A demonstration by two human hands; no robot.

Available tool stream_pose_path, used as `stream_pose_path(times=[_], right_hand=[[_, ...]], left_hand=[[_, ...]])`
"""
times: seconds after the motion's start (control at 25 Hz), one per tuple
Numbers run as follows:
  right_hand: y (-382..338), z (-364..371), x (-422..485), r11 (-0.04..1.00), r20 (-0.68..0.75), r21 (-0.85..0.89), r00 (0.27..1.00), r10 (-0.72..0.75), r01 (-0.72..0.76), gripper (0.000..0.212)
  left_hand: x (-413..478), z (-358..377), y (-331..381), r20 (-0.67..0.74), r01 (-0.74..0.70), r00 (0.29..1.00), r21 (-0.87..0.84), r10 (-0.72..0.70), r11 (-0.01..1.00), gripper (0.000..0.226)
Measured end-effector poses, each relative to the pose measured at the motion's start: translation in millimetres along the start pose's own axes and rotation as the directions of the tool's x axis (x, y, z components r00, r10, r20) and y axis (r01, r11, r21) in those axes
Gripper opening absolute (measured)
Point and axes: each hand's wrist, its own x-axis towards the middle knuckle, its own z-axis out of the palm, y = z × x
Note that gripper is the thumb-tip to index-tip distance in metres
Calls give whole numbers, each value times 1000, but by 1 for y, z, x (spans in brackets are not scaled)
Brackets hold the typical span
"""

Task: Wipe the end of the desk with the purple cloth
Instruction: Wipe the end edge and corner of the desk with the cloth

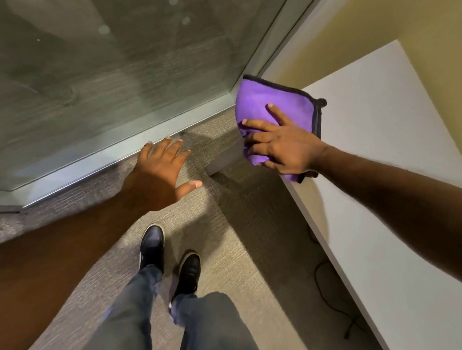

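My right hand (284, 148) holds the purple cloth (260, 100) down on the end corner of the white tabletop (378, 147) — two fingers straight across it, the rest curled into its bunched edge, which hangs over the corner. My left hand (161, 172) hovers spread and empty above the carpet (246, 245) — near the glass wall (94, 67).

Purple cloth (260, 105): one, upper centre-right.
Desk (391, 160): one, white, right side.
Hands: two, with left hand (163, 175) at centre and right hand (284, 148) right of centre.
Dark shoes (151, 247): two, lower centre.
Black cable (323, 281): one, lower right.
Glass panel (108, 68): one, upper left.
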Motion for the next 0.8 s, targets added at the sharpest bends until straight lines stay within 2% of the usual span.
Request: stream_pose_path(times=[0.08, 0.2, 0.28, 0.4, 0.56, 0.64, 0.8], right_hand=[[1, 1, 14, 997, -74, 49, 995, 65, -62, 41], [-3, 8, 13, 982, -132, 155, 983, 129, -108, 35], [-14, 16, -6, 979, -133, 190, 986, 97, -71, 31], [-22, 30, -41, 988, -101, 152, 995, 8, 8, 25], [-4, 19, -37, 990, -51, 122, 997, -61, 67, 32], [-1, 17, -24, 989, -90, 146, 996, -10, 23, 34], [-20, 25, -28, 943, -130, 324, 983, 127, -79, 27]], left_hand=[[-8, 7, -4, 14, -49, 999, 44, 48, 998, 85], [-10, 15, -10, 60, -20, 998, 59, 16, 998, 86], [-12, 18, -7, 77, -6, 997, 44, 3, 999, 87], [-17, 21, 2, 68, 5, 998, 31, -7, 1000, 87], [-16, 21, 17, 28, 59, 998, 9, -59, 998, 83], [-23, 25, 22, 28, 80, 996, 22, -81, 997, 82], [-44, 28, 34, 41, 97, 994, 44, -98, 994, 84]])
